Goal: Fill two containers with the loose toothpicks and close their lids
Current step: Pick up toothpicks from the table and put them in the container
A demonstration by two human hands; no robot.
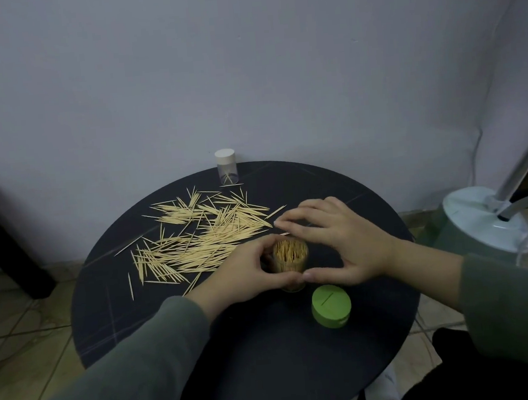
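Note:
An open clear container (290, 258) packed with upright toothpicks stands near the middle of the round black table (253, 344). My left hand (246, 271) grips it from the left, fingers and thumb curled round its wall. My right hand (336, 241) is beside it on the right, thumb touching the container's front, fingers arched over the table behind it. Its green lid (331, 305) lies just in front. Loose toothpicks (195, 237) are spread to the left and behind. A second clear container (226, 166) with a white lid on stands at the far edge, nearly empty.
A pale wall rises behind the table. A white fan base (485, 222) with a cable stands on the tiled floor at right. A dark piece of furniture (1, 235) stands at left.

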